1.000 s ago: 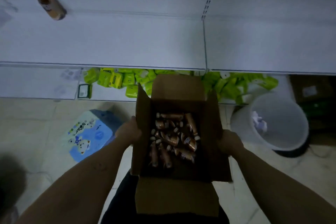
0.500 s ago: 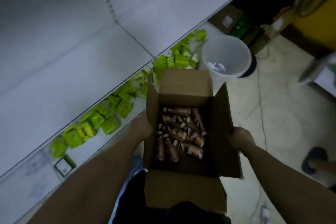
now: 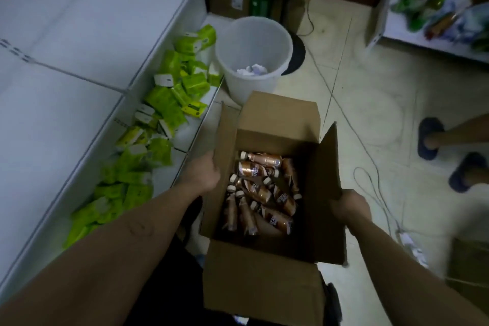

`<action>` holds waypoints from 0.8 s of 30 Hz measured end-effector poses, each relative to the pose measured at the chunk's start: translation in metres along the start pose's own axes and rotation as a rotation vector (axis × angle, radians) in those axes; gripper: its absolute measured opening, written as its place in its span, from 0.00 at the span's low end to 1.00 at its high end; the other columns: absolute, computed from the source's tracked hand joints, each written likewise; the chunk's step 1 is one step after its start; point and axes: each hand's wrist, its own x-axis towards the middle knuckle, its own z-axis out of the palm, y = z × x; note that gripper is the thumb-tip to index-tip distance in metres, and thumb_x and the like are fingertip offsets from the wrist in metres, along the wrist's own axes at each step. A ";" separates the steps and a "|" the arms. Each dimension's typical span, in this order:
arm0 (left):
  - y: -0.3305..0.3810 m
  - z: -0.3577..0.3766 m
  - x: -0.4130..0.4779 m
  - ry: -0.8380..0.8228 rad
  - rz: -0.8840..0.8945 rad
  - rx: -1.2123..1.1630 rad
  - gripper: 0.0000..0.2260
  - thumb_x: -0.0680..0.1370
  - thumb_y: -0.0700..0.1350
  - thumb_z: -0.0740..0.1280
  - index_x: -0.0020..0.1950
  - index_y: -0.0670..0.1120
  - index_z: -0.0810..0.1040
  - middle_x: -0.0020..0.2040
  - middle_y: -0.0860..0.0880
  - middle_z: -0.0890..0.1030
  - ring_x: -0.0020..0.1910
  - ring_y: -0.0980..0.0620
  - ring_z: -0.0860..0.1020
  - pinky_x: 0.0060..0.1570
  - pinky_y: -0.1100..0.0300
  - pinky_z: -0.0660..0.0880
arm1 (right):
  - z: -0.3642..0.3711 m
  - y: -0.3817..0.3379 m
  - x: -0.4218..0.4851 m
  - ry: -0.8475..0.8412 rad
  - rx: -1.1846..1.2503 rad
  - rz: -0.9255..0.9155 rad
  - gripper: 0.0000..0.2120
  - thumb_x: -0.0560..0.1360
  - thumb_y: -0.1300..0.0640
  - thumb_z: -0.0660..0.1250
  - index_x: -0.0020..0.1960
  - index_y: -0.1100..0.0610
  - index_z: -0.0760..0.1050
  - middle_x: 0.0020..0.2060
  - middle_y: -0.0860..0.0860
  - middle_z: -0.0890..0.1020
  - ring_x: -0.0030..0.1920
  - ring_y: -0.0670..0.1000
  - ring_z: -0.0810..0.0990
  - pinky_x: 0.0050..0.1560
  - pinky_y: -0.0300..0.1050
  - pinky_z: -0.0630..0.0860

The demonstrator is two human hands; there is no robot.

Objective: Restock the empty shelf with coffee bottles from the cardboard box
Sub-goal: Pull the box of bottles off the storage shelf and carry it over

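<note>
Swinging further right than half a second ago, the view is now taking in more tiled floor and another person's feet in dark blue slippers (image 3: 430, 137), while the empty white metal shelf (image 3: 66, 87) is sliding off to the left. Both hands are carrying the open brown cardboard box (image 3: 277, 119) in front of the body. The left hand (image 3: 203, 174) is gripping its left wall with fingers curled round the edge, and the right hand (image 3: 349, 209) is clutching the lower edge of the right flap. The brown coffee bottles with white caps (image 3: 262, 190) are lying jumbled on their sides at the box's bottom, between the hands and below them, their long axes mostly pointing away from the person. The shelf is lying left of the box, so the left hand is nearer it; one hand probably needs freeing before any bottle is reached.
</note>
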 end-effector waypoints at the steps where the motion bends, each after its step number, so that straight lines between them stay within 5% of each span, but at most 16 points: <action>1: -0.001 0.014 0.020 -0.006 0.020 -0.005 0.20 0.77 0.46 0.62 0.69 0.45 0.68 0.61 0.41 0.78 0.58 0.40 0.76 0.51 0.55 0.72 | 0.013 -0.004 0.016 -0.001 -0.015 0.011 0.12 0.76 0.55 0.65 0.55 0.61 0.77 0.42 0.57 0.81 0.42 0.57 0.80 0.43 0.49 0.78; 11: -0.078 0.140 0.183 -0.110 0.275 -0.037 0.16 0.77 0.42 0.63 0.65 0.44 0.70 0.59 0.42 0.79 0.55 0.41 0.77 0.53 0.53 0.73 | 0.175 0.002 0.140 0.088 0.012 0.032 0.12 0.76 0.55 0.65 0.56 0.60 0.77 0.40 0.55 0.79 0.39 0.56 0.79 0.40 0.47 0.76; 15: -0.105 0.168 0.201 0.001 0.378 -0.029 0.11 0.76 0.43 0.65 0.58 0.46 0.73 0.44 0.50 0.76 0.35 0.55 0.72 0.36 0.59 0.67 | 0.221 0.003 0.153 0.155 0.051 -0.001 0.11 0.76 0.55 0.65 0.54 0.60 0.78 0.40 0.56 0.81 0.39 0.56 0.80 0.41 0.48 0.78; 18: -0.121 0.188 0.209 0.074 0.416 0.007 0.06 0.76 0.43 0.65 0.51 0.49 0.71 0.38 0.53 0.72 0.32 0.56 0.68 0.32 0.61 0.64 | 0.252 0.007 0.152 0.187 0.097 0.016 0.11 0.75 0.54 0.65 0.53 0.59 0.79 0.42 0.57 0.82 0.40 0.57 0.81 0.43 0.50 0.80; 24: -0.156 0.205 0.193 0.098 0.436 0.025 0.09 0.76 0.44 0.64 0.56 0.47 0.73 0.49 0.43 0.79 0.48 0.41 0.77 0.44 0.56 0.70 | 0.310 0.024 0.118 0.263 0.181 0.065 0.10 0.75 0.54 0.65 0.51 0.59 0.78 0.41 0.56 0.82 0.37 0.56 0.80 0.42 0.51 0.81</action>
